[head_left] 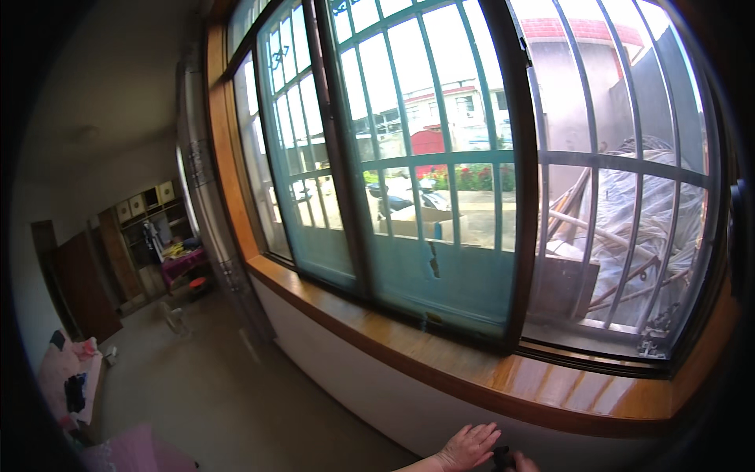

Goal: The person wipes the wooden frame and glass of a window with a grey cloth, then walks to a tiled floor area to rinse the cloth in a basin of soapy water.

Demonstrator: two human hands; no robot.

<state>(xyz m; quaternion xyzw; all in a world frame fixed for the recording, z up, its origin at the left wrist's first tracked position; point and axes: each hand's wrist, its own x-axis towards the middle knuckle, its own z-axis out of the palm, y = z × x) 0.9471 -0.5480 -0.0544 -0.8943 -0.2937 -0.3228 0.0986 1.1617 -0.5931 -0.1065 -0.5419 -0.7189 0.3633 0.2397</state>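
Low in the view, my left hand is stretched out, back up, below the wooden window sill, with no object seen in it. Just right of it, my right hand is partly cut off by the bottom edge and blurred, next to a small dark object that I cannot identify; whether it is gripped is unclear. Above both hands rises a sliding window with tinted glass panes in dark frames, and metal bars stand outside it.
A grey curtain hangs left of the window. Further back are a standing fan, a red stool, a table with a purple cloth and a pink-covered seat or bed. Pink fabric lies at lower left.
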